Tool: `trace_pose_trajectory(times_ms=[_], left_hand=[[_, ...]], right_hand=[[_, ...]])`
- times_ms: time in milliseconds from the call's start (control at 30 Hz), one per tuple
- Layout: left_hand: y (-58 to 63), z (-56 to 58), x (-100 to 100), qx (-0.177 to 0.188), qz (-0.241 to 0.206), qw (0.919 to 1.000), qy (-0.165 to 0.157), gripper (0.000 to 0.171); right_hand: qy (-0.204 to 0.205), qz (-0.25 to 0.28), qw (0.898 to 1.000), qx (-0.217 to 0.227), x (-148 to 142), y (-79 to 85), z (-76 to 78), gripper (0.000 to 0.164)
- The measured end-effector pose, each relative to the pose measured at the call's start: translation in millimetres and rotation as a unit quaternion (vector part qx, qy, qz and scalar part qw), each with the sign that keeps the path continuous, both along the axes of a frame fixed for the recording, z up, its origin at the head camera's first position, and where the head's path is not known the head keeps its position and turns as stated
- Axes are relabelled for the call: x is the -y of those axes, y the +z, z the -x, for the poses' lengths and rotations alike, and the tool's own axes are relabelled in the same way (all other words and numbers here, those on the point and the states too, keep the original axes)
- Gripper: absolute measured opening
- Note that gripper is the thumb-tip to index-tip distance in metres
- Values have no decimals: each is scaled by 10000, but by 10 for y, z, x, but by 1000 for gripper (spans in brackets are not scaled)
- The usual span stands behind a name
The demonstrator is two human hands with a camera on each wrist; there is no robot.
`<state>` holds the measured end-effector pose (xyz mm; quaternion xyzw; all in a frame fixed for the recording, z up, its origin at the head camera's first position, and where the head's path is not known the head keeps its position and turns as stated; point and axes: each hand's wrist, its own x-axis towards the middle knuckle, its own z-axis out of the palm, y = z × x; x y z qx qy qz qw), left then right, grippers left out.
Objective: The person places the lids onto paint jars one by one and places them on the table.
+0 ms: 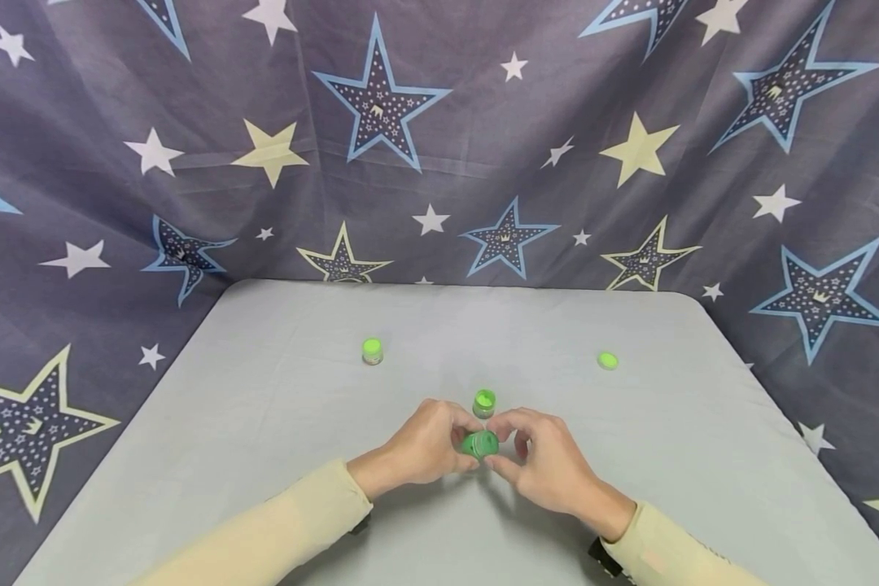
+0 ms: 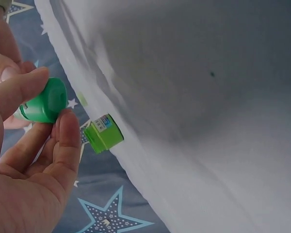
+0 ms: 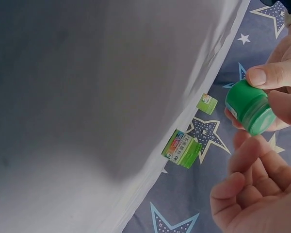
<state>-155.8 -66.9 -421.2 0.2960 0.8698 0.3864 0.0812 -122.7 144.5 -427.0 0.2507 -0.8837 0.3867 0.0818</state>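
Observation:
A dark green paint jar (image 1: 479,443) is held tilted above the table, between both hands. My left hand (image 1: 426,442) grips its body with the thumb and fingers, plain in the left wrist view. My right hand (image 1: 549,462) pinches the paler, ridged end of the jar (image 3: 250,108) with its fingertips. Whether a lid covers that end cannot be told. Just beyond the hands, a light green paint jar (image 1: 484,404) stands upright without its lid. A label and a threaded neck show on this light green jar (image 3: 182,148) in the right wrist view.
Farther back to the left stands another light green jar (image 1: 372,352) with its lid on. A loose light green lid (image 1: 608,360) lies toward the back right of the pale-covered table (image 1: 300,382). Behind the table hangs a star-patterned cloth (image 1: 461,179).

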Motion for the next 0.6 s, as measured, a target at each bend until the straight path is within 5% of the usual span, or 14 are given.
trace_pose_trajectory(times_ms=[267,600], left_hand=[[-7,0,-7,-27,-45,10000,-17,25],[-6,-6,-14,-2,-89,10000,-14,22]], right_hand=[[-250,-150,9996,68,14,0,10,18],[-531,-471,9973,199,21,20,11,23]])
